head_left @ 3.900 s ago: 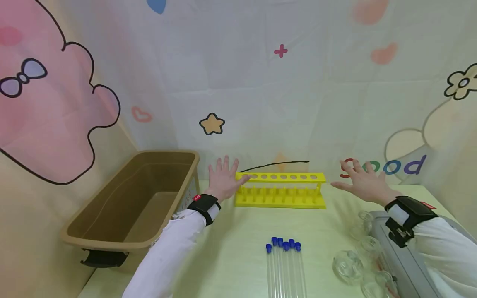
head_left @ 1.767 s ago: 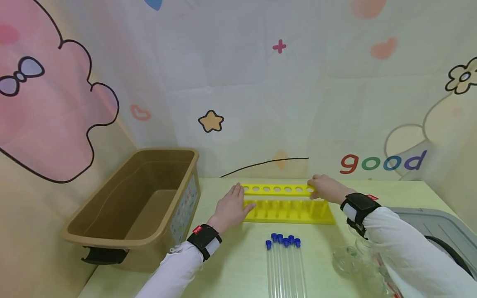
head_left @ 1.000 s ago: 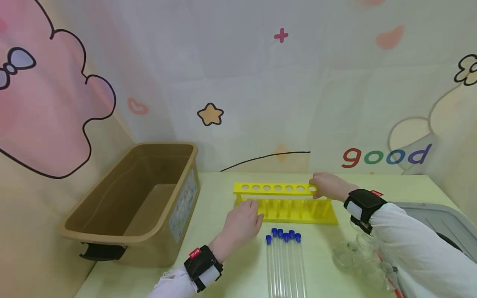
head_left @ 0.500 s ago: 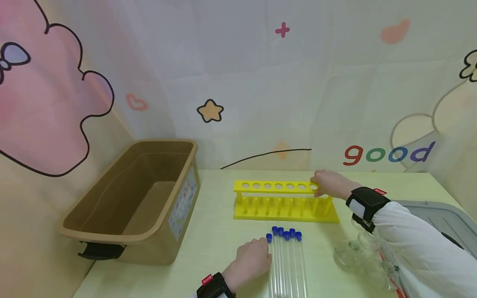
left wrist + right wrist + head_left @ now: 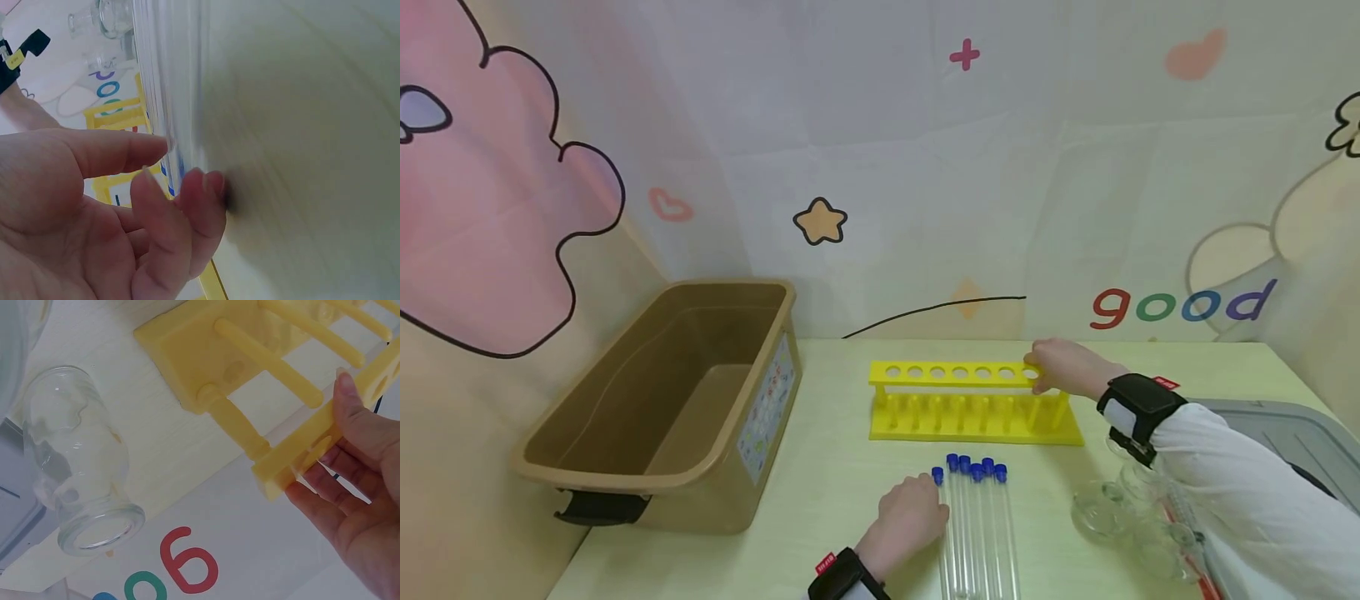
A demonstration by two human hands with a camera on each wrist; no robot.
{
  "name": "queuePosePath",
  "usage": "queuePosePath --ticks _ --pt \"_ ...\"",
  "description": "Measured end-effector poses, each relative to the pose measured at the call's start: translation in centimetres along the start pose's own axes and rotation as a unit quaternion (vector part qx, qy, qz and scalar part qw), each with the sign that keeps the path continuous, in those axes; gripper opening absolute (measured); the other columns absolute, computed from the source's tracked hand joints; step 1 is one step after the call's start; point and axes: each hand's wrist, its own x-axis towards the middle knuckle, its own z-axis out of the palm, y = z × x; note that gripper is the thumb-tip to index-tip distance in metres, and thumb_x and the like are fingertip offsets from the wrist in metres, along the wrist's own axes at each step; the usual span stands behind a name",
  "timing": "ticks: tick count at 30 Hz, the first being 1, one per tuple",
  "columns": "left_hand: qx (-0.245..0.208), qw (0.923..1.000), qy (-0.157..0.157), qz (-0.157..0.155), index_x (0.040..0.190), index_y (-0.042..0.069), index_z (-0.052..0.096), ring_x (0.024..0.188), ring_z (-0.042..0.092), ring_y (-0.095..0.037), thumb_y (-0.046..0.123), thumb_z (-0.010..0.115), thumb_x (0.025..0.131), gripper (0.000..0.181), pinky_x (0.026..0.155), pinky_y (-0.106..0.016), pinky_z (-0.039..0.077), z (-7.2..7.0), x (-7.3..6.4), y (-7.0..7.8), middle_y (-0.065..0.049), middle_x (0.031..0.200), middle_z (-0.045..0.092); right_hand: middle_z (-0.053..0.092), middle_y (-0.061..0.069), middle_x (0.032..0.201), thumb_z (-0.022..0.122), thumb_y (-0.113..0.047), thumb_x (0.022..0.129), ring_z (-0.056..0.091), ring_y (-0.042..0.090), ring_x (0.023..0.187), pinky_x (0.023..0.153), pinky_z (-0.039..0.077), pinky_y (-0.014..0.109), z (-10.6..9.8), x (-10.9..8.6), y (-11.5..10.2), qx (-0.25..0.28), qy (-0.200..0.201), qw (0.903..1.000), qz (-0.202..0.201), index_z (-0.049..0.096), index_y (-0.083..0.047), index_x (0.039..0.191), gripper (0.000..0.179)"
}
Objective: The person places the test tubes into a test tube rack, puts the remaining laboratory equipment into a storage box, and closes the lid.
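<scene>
A yellow test tube rack (image 5: 977, 429) stands upright at the middle of the table, its holes vacant. My right hand (image 5: 1070, 368) pinches the right end of its top rail, thumb on one face and fingers on the other in the right wrist view. Several clear test tubes (image 5: 981, 533) with blue caps lie side by side in front of the rack. My left hand (image 5: 904, 521) is at the leftmost test tube (image 5: 195, 81), thumb and fingertips pinching it below its cap. The left fingertips are low against the table in the left wrist view.
A deep brown bin (image 5: 760, 392) with a black handle stands at the left. Several clear glass jars (image 5: 75, 444) are grouped at the right, beside a grey lid-like panel (image 5: 1270, 417) under my right forearm. A printed cloth (image 5: 895, 183) hangs behind the table.
Both hands came down from above the table. The right hand took hold of the rack, which came nearer. The left hand left the rack's left end and moved down to the leftmost tube.
</scene>
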Motion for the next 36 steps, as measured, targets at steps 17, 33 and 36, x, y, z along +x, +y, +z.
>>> queuePosePath --ticks 17,33,36 --pt "-0.016 0.9992 0.03 -0.021 0.051 0.012 0.034 0.04 0.03 -0.012 0.013 0.058 0.079 0.038 0.038 -0.023 0.023 0.0 0.5 -0.3 0.001 0.048 0.029 0.059 0.01 0.082 0.077 -0.01 0.067 0.054 0.023 0.07 0.069 0.048 0.036 -0.2 0.0 0.3 0.026 0.008 0.9995 -0.014 0.065 0.007 0.101 0.039" --pt "-0.04 0.9986 0.034 -0.007 0.05 0.013 0.029 0.039 0.025 -0.01 0.013 0.059 0.079 0.042 0.038 -0.022 0.019 -1.4 0.2 -0.4 0.004 0.048 0.021 0.06 0.012 0.083 0.077 -0.009 0.068 0.054 0.024 0.071 0.069 0.048 0.036 -0.2 -0.1 0.0 0.042 0.005 0.9991 -0.006 0.063 0.008 0.102 0.041" --pt "-0.053 0.9978 0.04 -0.005 0.05 0.014 0.028 0.041 0.022 -0.009 0.011 0.058 0.077 0.041 0.039 -0.022 0.017 -2.3 0.1 -0.4 0.004 0.049 0.019 0.059 0.01 0.082 0.077 -0.009 0.068 0.054 0.024 0.071 0.069 0.048 0.036 0.0 0.0 0.1 0.043 0.005 0.999 -0.006 0.063 0.008 0.102 0.04"
